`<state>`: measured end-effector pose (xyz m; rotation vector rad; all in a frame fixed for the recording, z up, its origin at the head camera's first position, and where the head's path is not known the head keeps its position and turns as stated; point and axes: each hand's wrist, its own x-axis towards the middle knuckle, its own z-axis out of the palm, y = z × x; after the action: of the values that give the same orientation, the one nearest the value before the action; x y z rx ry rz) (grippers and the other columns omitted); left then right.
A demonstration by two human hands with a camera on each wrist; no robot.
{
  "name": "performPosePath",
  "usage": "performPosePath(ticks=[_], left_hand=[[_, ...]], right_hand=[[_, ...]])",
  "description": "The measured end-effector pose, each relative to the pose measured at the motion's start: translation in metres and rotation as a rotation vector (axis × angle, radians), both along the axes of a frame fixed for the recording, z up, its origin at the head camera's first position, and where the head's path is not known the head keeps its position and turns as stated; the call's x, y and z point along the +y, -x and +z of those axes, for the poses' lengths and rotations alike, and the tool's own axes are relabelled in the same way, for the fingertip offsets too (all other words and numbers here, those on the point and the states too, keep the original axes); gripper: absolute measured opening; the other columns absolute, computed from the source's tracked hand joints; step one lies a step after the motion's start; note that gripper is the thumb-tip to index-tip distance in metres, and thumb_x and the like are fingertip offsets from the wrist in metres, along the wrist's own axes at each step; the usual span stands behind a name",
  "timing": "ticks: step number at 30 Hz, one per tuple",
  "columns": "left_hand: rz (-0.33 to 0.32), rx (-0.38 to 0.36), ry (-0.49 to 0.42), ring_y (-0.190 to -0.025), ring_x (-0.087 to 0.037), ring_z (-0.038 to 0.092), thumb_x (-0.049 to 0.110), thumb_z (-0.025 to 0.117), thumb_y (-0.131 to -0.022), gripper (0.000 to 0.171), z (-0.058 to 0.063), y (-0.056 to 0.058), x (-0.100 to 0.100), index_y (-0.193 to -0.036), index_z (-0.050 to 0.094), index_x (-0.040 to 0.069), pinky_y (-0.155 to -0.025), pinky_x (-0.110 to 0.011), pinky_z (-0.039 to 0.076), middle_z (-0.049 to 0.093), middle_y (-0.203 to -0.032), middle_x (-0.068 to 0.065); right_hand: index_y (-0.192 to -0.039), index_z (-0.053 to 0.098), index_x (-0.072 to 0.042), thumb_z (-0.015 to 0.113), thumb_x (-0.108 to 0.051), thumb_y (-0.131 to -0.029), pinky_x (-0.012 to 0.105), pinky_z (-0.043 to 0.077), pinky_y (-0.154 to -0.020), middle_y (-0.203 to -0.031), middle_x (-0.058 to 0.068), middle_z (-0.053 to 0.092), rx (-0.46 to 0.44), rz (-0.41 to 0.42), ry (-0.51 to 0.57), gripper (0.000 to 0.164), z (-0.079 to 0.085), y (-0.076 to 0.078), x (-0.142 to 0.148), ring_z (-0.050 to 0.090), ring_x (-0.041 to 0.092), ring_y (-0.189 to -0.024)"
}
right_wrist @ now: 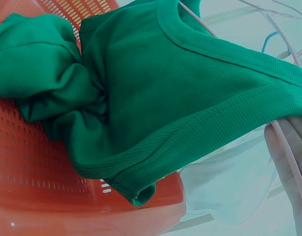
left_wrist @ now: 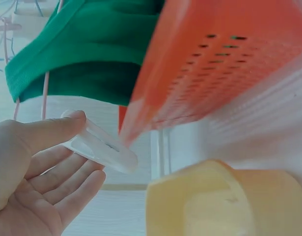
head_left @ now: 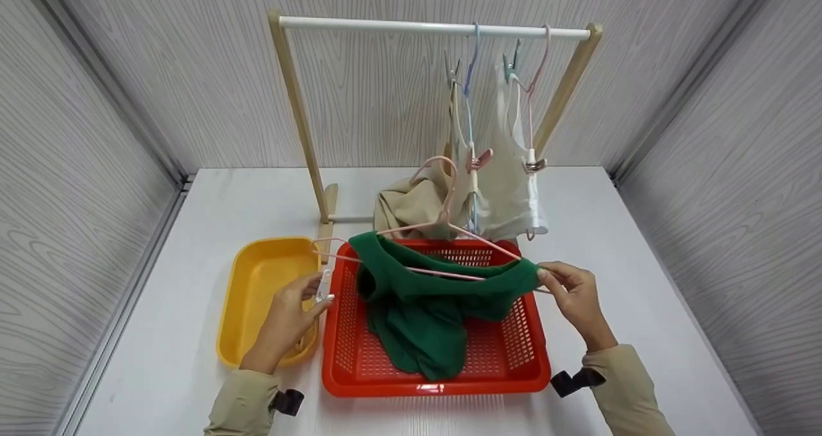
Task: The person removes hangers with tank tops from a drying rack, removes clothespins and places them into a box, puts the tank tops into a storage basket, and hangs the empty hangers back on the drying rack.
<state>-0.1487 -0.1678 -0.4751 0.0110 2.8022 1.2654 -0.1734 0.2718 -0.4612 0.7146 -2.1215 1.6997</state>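
Observation:
A green sleeveless top (head_left: 417, 295) hangs on a pink hanger (head_left: 445, 216), its lower part bunched inside a red basket (head_left: 437, 388). Between thumb and fingers my left hand (head_left: 286, 317) pinches a white clothespin (left_wrist: 104, 147), left of the basket and near the hanger's left end. That end of the hanger sticks out past the top's left strap. At the opposite side, my right hand (head_left: 576, 295) grips the right strap together with the hanger arm; in the right wrist view its fingers (right_wrist: 283, 155) lie partly beneath the fabric.
Left of the basket stands a yellow tub (head_left: 239, 295), partly behind my left forearm. A drying rack with a white rail (head_left: 398, 25) stands behind, bearing light garments (head_left: 507, 179) on a blue hanger (head_left: 476, 57) and a pink one, with clothespins. Beige cloth (head_left: 408, 206) lies behind the basket.

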Motion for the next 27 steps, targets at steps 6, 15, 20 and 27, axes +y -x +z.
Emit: performPosePath(ticks=[6,15,20,27], left_hand=[[0.039,0.026,0.023,-0.115,-0.033,0.062,0.013,0.067,-0.09,0.054,-0.012,0.004,-0.012,-0.137,0.048,-0.002,-0.103,-0.047,0.049,0.06,-0.13,-0.021],[0.079,0.035,0.024,-0.11,-0.037,0.063,0.01,0.068,-0.088,0.053,-0.028,0.005,-0.028,-0.134,0.048,-0.009,-0.099,-0.048,0.051,0.063,-0.12,-0.026],[0.106,-0.001,0.04,-0.109,-0.038,0.062,0.01,0.068,-0.088,0.054,-0.033,0.003,-0.033,-0.134,0.048,-0.009,-0.099,-0.049,0.051,0.062,-0.12,-0.028],[0.125,-0.085,0.148,-0.104,-0.038,0.058,0.009,0.066,-0.089,0.055,-0.044,0.002,-0.042,-0.134,0.044,-0.015,-0.101,-0.052,0.048,0.057,-0.123,-0.034]], right_hand=[[-0.093,0.061,0.022,0.05,0.02,-0.087,0.013,0.057,-0.071,-0.089,-0.018,0.072,0.018,-0.004,-0.009,0.013,0.0,0.001,0.0,0.07,-0.005,-0.077],[-0.091,0.061,0.023,0.049,0.022,-0.085,0.012,0.056,-0.071,-0.089,-0.018,0.072,0.041,-0.005,-0.006,0.013,0.003,0.001,-0.002,0.07,-0.005,-0.077],[-0.093,0.061,0.022,0.05,0.02,-0.086,0.012,0.056,-0.073,-0.089,-0.019,0.072,0.016,-0.009,-0.015,0.012,0.002,0.001,-0.001,0.07,-0.006,-0.078],[-0.094,0.061,0.022,0.05,0.019,-0.088,0.015,0.057,-0.071,-0.09,-0.017,0.073,-0.005,0.012,-0.003,0.013,0.0,0.0,-0.001,0.071,-0.003,-0.078]])
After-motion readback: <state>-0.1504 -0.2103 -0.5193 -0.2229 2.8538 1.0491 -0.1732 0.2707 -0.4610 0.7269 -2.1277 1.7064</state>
